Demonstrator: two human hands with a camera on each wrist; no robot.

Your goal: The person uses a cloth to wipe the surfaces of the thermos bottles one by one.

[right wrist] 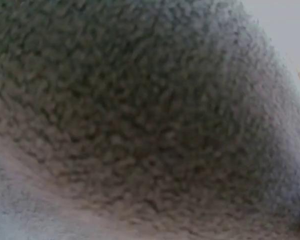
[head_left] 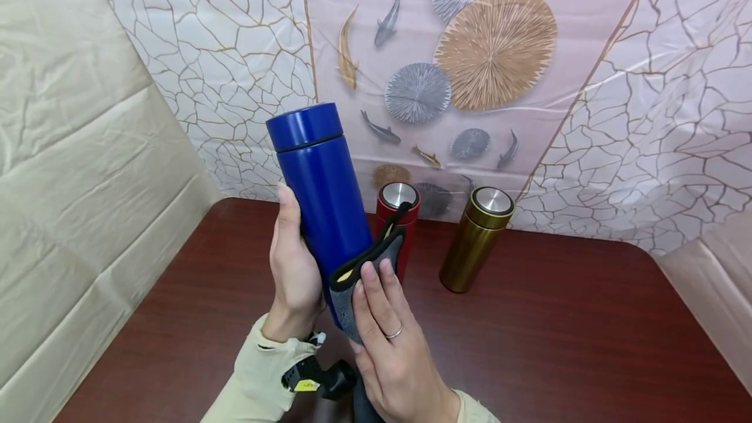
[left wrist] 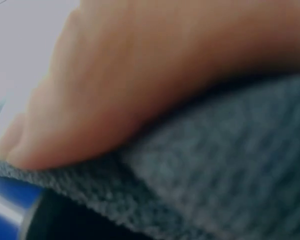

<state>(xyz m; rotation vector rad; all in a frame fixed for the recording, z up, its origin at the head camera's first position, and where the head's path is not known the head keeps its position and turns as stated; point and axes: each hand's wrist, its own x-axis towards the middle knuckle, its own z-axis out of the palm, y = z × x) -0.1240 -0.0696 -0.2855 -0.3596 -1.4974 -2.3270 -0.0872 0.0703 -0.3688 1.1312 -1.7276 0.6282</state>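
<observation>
My left hand (head_left: 296,273) grips a blue thermos bottle (head_left: 323,201) from its left side, thumb pointing up along it. The bottle leans left, its lid (head_left: 305,126) on top. Against its lower right side lies a grey cloth (head_left: 343,309) with a black edge and a bit of yellow showing. My right hand (head_left: 393,351), a ring on one finger, presses that cloth to the bottle with fairly straight fingers. In the left wrist view the grey cloth (left wrist: 230,160) lies against a blurred hand, with a bit of blue bottle (left wrist: 12,195) below. Cloth (right wrist: 140,110) fills most of the right wrist view.
Behind the cloth stands a red bottle (head_left: 390,214) with a silver top, partly covered. A gold bottle (head_left: 476,240) stands to its right on the dark red-brown table (head_left: 558,331). Patterned cloth (head_left: 364,38) hangs at the back, beige cloth (head_left: 76,168) at the left.
</observation>
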